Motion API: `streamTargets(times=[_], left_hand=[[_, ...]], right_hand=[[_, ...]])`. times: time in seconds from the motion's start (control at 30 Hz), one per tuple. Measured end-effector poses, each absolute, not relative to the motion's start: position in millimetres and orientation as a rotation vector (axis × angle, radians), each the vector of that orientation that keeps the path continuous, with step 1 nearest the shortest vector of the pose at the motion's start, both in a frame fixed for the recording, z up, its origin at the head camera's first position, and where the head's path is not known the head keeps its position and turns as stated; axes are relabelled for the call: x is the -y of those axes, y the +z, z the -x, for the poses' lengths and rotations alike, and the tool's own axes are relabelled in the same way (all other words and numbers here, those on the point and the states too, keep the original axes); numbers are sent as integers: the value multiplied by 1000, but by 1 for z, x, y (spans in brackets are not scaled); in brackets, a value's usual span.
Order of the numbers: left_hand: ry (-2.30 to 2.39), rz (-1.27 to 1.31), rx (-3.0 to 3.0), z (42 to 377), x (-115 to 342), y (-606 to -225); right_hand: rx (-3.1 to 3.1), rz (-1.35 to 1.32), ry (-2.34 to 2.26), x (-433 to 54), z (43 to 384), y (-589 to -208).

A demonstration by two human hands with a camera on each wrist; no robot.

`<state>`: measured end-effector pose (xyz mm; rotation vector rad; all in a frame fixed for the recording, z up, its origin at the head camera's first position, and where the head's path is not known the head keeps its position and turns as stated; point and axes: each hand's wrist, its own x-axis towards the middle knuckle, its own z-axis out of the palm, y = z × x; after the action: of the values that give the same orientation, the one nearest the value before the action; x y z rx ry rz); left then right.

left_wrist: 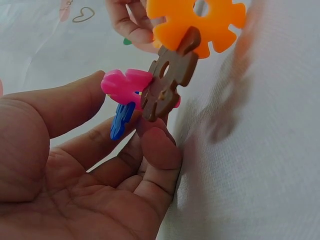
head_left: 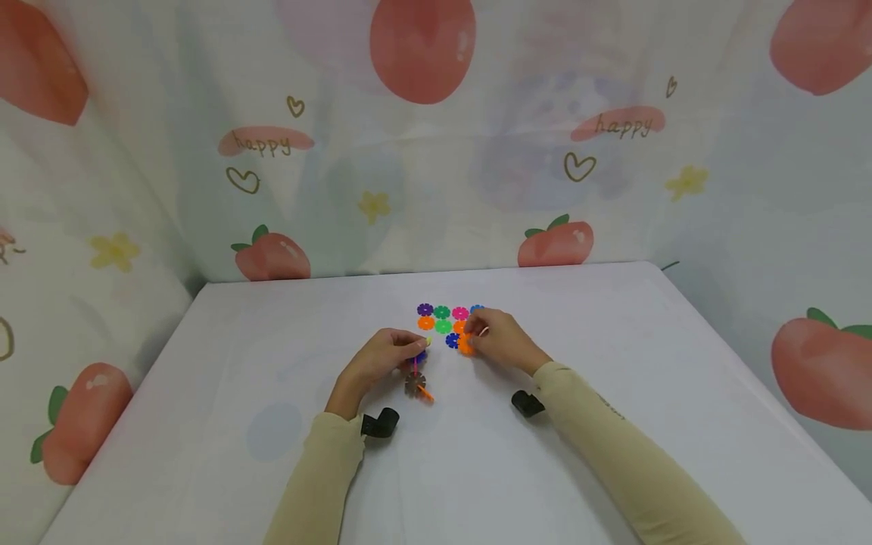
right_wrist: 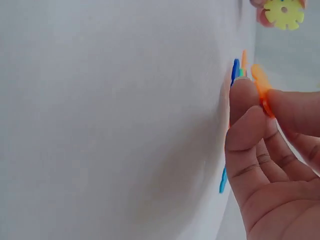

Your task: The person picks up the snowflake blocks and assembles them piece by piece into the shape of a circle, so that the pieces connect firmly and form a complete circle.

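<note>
A: What do the left hand (head_left: 378, 362) and right hand (head_left: 506, 338) hold?

B: Left fingers pinch a chain (left_wrist: 157, 85) of five slotted, smooth, plastic-looking discs, coloured yellow, blue, pink, brown and orange; right fingers pinch one orange disc (head_left: 465, 345), similarly notched, near the loose discs (head_left: 443, 326)

A: How many of those lie on the worktop (head_left: 579, 469)?

B: Eight visible, flat and round, in rough rows; the white cloth (left_wrist: 250, 175) beneath shows a fine weave

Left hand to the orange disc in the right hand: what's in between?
Head view, left to right: yellow disc in the left hand, bare white tabletop, then the dark blue disc beside the orange disc.
</note>
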<state>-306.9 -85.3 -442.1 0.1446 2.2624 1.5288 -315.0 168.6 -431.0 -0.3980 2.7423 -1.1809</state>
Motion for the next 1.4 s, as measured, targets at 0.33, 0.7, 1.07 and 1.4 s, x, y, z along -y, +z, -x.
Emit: streamTargets(times=[0.33, 0.7, 1.07, 1.4], left_hand=[[1546, -164, -2250, 309, 85, -443], [1550, -182, -2238, 309, 86, -442], [1561, -218, -2215, 309, 86, -441], [1595, -261, -2269, 309, 83, -445]], right_hand=[[-2578, 306, -1542, -150, 317, -429], [-2476, 336, -1639, -134, 314, -428], [-2483, 378, -1647, -131, 316, -431], [-2543, 463, -1580, -125, 318, -433]])
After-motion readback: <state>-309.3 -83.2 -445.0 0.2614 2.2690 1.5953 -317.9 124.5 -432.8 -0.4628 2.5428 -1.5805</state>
